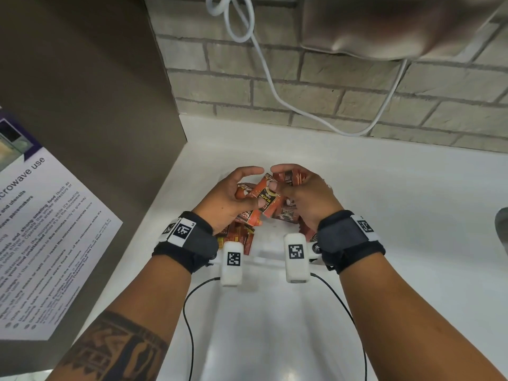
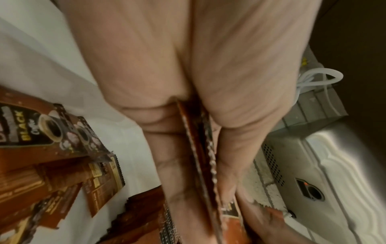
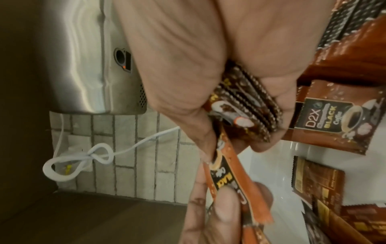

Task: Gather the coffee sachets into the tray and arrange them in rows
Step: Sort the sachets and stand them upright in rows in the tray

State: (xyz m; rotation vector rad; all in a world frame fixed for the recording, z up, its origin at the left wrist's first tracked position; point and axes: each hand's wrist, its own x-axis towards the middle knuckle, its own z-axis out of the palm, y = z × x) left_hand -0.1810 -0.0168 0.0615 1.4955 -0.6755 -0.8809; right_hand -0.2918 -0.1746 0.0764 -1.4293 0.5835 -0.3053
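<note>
Left hand: we see the left hand (image 1: 231,196) above the tray, thumb and fingers pinching thin orange-brown foil coffee sachets (image 2: 200,165) held edge-on between them.
Right hand: the right hand (image 1: 305,196) is just beside the left, fingers curled round a stacked bundle of sachets (image 3: 248,107); its thumb also pinches the orange sachet with the black label (image 1: 268,198) that spans both hands.
Loose sachets: more sachets (image 1: 239,235) lie overlapping and unsorted in the shallow white plastic tray (image 1: 264,254), mostly toward its left and right sides under our wrists.
Tray position: on the white countertop (image 1: 384,204), near its back left corner by the brown cabinet side (image 1: 96,105).
Behind: a grey brick wall (image 1: 330,86), a looped white cable (image 1: 264,64), and a brushed steel wall unit (image 1: 384,26).
</note>
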